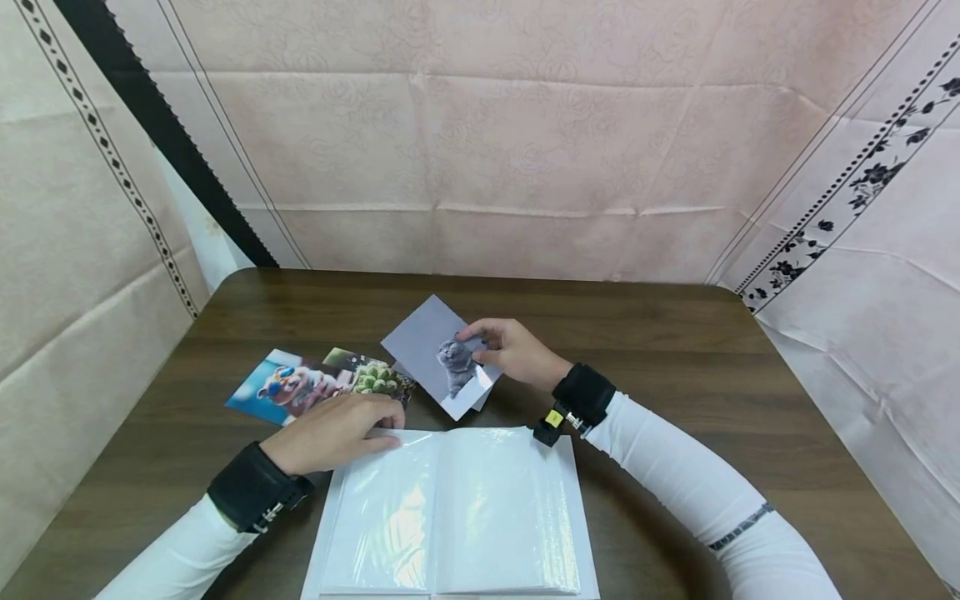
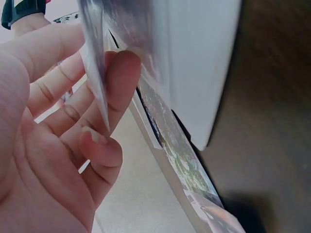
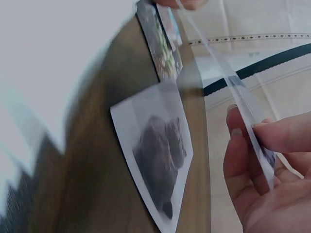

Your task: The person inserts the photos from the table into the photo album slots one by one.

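Open album (image 1: 517, 517) nearest; left hand (image 1: 341, 429), fingers bent, pinching top edge of its left page (image 1: 386, 525); right hand (image 1: 517, 354), thumb against fingers, pinching photo of grey animal (image 1: 423, 337) above second photo (image 3: 160, 160) on table (image 1: 652, 350); left of these, succulent photo (image 1: 377, 379) and pink-figure photo (image 1: 296, 387); beyond, pale cloth (image 1: 510, 158)

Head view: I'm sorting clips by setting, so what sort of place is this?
Probably a makeshift indoor tabletop workspace: creased, patterned sheets hang behind and beside a brown table, and an open album with clear sleeves lies on it.
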